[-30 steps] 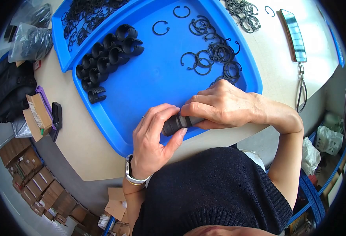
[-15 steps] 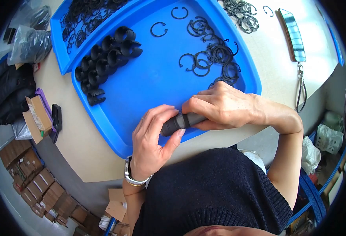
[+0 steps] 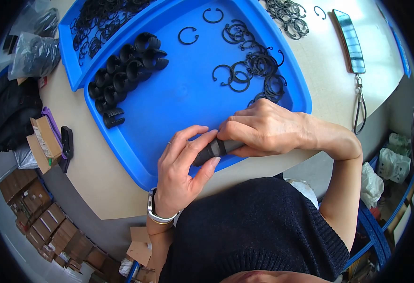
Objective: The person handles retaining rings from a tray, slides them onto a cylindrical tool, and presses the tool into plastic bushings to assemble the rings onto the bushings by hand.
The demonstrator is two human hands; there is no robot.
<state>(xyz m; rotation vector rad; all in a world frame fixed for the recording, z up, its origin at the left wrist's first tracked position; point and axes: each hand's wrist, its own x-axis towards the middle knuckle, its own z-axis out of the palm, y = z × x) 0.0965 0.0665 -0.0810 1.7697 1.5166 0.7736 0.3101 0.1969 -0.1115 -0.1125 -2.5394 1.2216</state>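
Observation:
Over the near edge of the blue tray, a dark cylinder is held between both hands. My left hand is closed around its left end, thumb below and fingers above. Its right part is wrapped by my right hand, which hides that end. The middle shows a lighter grey section beside a black band; I cannot make out the finer detail. Beyond the right hand, loose black retaining rings lie in the tray. Several black stacks of rings stand in rows on its left side.
A second blue tray full of loose rings adjoins at the back left. More rings lie on the table at the back right. A phone with a strap is at the right; a small carton and a black stapler are left.
The cylinder has shifted slightly within the fingers, and the left fingertips sit a little closer to the right hand. The grip of both hands stays on it.

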